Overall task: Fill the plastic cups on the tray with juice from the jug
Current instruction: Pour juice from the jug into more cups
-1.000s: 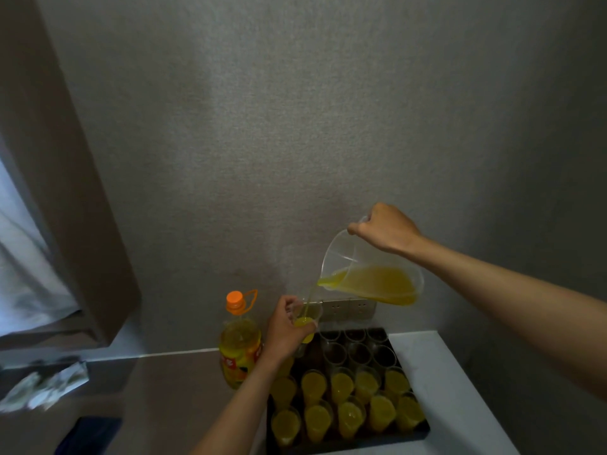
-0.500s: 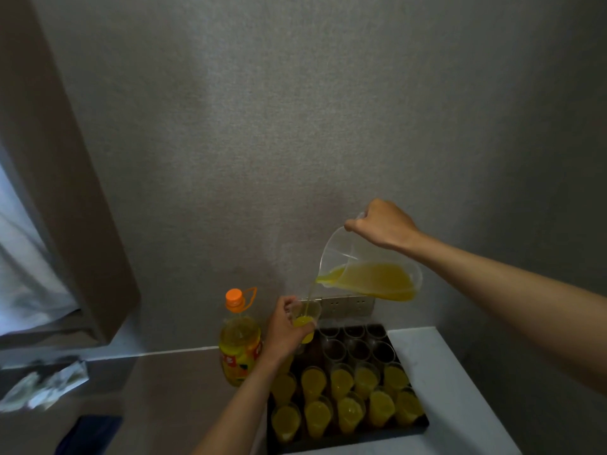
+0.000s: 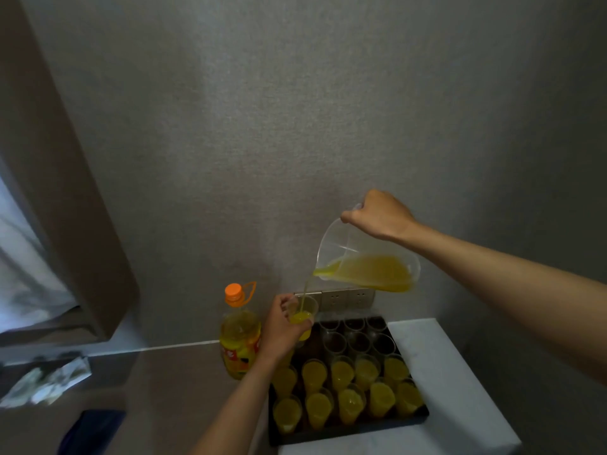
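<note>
Right hand (image 3: 377, 218) grasps the handle of the tilted jug (image 3: 368, 257), pouring into a thin, probably easily crushed cup (image 3: 303, 315) that the left hand (image 3: 282, 330) grips around its wall above the tray (image 3: 348, 433).

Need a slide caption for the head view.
Right hand tips jug, pouring juice into cup held by left hand above tray.

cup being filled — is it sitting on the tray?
No, the left hand holds the cup up off the tray while the jug pours into it.
</note>
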Available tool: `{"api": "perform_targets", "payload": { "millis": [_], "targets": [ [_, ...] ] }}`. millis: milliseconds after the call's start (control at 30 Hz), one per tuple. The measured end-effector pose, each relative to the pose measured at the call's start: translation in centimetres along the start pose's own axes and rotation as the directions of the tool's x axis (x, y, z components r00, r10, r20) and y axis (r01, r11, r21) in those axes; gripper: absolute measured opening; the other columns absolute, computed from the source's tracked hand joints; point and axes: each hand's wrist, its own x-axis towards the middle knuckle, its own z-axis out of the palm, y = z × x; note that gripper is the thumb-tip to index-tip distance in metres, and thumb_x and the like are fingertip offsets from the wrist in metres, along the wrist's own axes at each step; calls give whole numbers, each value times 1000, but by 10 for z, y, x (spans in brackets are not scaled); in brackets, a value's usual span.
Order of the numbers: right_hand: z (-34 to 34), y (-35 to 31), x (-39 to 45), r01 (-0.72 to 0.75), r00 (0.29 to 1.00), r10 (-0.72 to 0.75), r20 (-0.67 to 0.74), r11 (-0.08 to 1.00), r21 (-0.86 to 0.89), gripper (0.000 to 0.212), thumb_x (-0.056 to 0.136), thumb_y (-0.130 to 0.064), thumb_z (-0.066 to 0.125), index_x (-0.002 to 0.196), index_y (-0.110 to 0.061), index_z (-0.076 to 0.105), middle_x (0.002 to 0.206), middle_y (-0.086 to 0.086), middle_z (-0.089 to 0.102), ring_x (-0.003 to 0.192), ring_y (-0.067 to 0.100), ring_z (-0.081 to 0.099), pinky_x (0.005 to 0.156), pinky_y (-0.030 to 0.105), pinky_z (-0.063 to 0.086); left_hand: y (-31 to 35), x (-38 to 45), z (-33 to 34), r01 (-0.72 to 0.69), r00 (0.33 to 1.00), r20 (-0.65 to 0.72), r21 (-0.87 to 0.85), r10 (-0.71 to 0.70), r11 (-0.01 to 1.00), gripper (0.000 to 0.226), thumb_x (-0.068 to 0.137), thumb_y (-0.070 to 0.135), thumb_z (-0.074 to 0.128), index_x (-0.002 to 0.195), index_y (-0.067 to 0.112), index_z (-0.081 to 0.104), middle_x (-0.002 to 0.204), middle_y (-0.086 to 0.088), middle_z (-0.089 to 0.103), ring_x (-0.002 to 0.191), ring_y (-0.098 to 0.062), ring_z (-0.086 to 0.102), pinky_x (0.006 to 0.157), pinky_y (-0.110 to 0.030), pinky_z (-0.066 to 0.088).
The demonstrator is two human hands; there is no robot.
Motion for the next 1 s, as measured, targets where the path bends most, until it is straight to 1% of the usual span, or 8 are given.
{"api": "perform_targets", "payload": {
  "millis": [133,267,400,433,567,700,900,1000],
  "targets": [
    [1,-2,1,-2,1000,2,-1,1000,-4,47,86,-38,68,50,-19,44,47,-3,40,47,18,37,55,33,32,-3,1,0,17,1000,-8,-3,-17,1000,56,77,3,84,116,24,50,114,14,59,110,-8,60,94,-33,54],
    [3,-2,1,-1,1000,1,1,1000,4,44,85,-38,68,52,-19,47,48,-3,41,47,18,38,55,33,34,-5,1,-1,17,1000,-5,1,-17,1000,57,77,5,85,115,26,49,118,14,57,112,-7,56,94,-30,52],
    [5,-2,2,9,1000,-9,-5,1000,7,43,87,-38,68,54,-18,49,48,-3,41,47,16,37,54,32,33,-5,1,-1,9,1000,-1,-15,-9,1000,56,77,2,84,113,26,49,115,13,59,107,0,58,84,-18,52],
    [4,-3,2,13,1000,-13,-6,1000,6,43,87,-38,68,53,-18,49,47,-3,40,47,16,37,54,31,32,-6,1,-2,8,1000,-3,-23,-8,1000,55,77,1,84,113,26,50,114,12,60,107,0,59,82,-17,53],
    [4,-5,3,17,1000,-17,-3,1000,5,45,86,-37,68,51,-20,44,46,-5,37,47,16,34,54,30,30,-8,1,-1,6,1000,-17,-20,-6,1000,55,76,0,84,114,23,51,115,4,63,108,-9,62,82,-19,55],
    [5,-7,5,20,1000,-20,-3,1000,-2,46,87,-38,67,51,-20,45,46,-4,38,47,16,36,56,31,33,-7,1,-2,12,1000,-8,-8,-12,1000,56,77,0,84,115,24,50,117,10,59,109,1,56,77,-10,51],
    [4,-9,7,23,1000,-23,-1,1000,6,44,86,-40,67,52,-20,46,47,-4,39,47,16,37,56,32,33,-9,3,-4,31,999,-12,-1,-31,1000,57,77,1,84,118,21,50,113,11,60,101,5,57,79,-17,53],
    [5,-10,6,29,1000,-29,2,1000,10,46,86,-40,67,52,-21,43,47,-5,37,47,15,34,54,30,30,-9,3,-4,30,1000,-7,-2,-30,1000,57,77,2,85,118,22,50,114,10,60,102,7,57,79,-16,52]
  ]
}}
